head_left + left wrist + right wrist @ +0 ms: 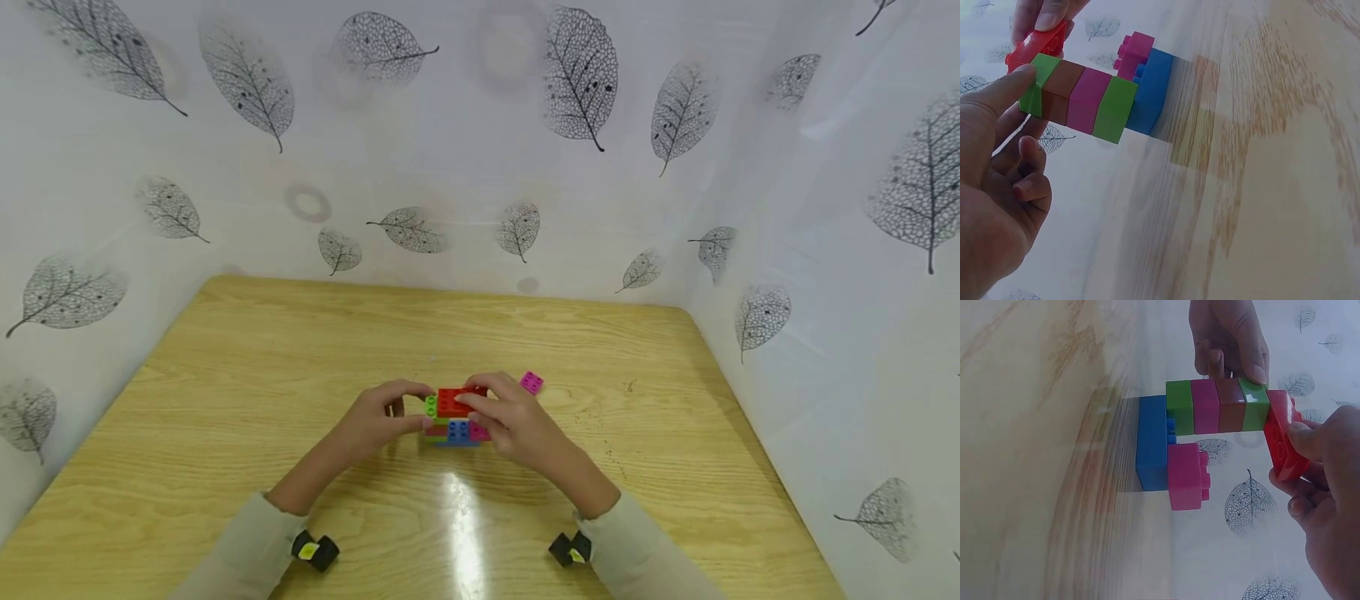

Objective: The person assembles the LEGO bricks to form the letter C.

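A column of toy building bricks stands on a long blue brick: a lower green brick, a magenta brick, a brown brick and a top green brick. Beside the column, a pink brick sits on the same blue base. My left hand pinches the top green brick between thumb and finger. With thumb and fingers, my right hand holds a red brick that juts out sideways from the column's top. Whether its studs are locked cannot be told.
A loose magenta brick lies on the wooden table just beyond my right hand. Pale sheeting with a leaf print rises behind the table and along both sides.
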Motion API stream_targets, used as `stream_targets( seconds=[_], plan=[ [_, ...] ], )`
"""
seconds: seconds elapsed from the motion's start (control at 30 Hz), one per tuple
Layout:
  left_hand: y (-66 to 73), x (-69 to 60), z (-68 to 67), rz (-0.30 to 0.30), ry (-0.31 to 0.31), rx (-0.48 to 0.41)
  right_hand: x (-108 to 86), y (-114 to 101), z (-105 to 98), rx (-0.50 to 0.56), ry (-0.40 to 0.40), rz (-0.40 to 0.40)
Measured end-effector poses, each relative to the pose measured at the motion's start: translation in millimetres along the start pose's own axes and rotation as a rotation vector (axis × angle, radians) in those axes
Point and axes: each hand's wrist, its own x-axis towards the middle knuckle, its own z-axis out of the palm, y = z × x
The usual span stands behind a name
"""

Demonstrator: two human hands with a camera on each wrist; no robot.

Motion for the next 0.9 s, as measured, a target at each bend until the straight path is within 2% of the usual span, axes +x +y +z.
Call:
stream_targets(
  seconds=[0.13,0.43,0.7,0.9],
  plan=[
    [0.7,0.3,0.7,0.0,-0.003,-0.001,0.1,-1.0,-1.5,0.0,-0.015,0.018],
    [1.0,1.2,1.0,0.029,-0.01,-0.002,-2.0,2.4,-1.8,-0.009,0.016,0.002],
    [4.1,-0.9,1.7,0.07,0.01,0.032,-4.7,3.7,-2.1,0.045,-0.019,0.114],
    [7.6,-2.5,3.0,0.085,0.035,0.054,-5.1,4.3,-2.6,0.076,-0.032,0.148]
  ],
)
